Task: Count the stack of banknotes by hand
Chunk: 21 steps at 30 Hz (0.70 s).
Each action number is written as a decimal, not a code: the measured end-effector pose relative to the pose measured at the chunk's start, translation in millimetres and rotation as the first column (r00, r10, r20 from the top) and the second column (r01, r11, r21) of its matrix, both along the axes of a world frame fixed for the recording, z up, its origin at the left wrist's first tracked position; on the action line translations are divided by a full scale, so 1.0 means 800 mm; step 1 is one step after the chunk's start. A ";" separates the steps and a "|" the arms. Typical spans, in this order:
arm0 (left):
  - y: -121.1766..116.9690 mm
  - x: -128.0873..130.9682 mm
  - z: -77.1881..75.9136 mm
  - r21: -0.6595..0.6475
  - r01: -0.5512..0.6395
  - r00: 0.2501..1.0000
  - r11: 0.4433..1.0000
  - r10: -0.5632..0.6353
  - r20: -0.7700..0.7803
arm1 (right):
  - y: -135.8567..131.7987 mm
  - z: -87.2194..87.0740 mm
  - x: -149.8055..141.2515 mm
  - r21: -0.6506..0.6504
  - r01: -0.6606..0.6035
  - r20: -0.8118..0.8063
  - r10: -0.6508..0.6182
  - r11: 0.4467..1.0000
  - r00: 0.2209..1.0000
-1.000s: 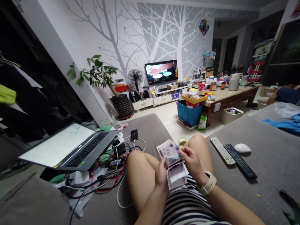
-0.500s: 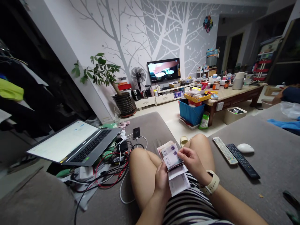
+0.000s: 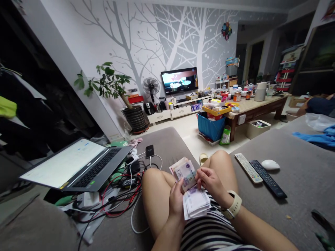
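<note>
Left hand point(image 3: 176, 202) clasps a sheaf of banknotes point(image 3: 195, 203) above the bare knees; right hand point(image 3: 210, 183) pinches a single banknote point(image 3: 184, 173) between thumb and fingers. Beyond, on the grey sofa point(image 3: 295, 181): a black remote control point(image 3: 265, 179).

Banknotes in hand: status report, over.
Left hand gripping banknotes. Right hand fingering their upper edge. Laptop apart, off to the left.

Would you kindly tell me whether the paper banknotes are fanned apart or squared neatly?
Fanned apart: the multicoloured paper banknotes splay out between the bare left hand and bare right hand, edges uneven.
</note>
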State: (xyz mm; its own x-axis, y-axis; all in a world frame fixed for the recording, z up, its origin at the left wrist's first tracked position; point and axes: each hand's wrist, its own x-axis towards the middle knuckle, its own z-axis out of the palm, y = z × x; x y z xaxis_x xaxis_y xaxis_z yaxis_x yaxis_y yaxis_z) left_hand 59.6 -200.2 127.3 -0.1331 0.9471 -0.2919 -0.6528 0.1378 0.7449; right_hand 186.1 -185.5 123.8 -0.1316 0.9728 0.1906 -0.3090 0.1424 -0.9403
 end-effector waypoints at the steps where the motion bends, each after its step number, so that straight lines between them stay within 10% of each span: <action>1: 0.000 0.001 0.001 0.001 0.021 1.000 1.000 -0.021 0.011 | 0.001 -0.001 0.000 0.009 0.026 0.003 -0.026 1.000 1.000; 21: -0.013 0.008 0.013 -0.063 0.028 0.999 0.998 -0.030 -0.033 | 0.006 -0.013 0.006 0.105 0.233 0.118 -0.245 0.967 0.962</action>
State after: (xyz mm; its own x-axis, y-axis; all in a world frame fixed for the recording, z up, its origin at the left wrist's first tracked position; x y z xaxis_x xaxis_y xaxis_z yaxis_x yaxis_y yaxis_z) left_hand 65.8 -211.0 137.6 -0.1166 0.9306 -0.3469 -0.6225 0.2037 0.7557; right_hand 190.6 -181.0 113.6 0.0734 0.9588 0.2744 -0.1324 0.2820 -0.9502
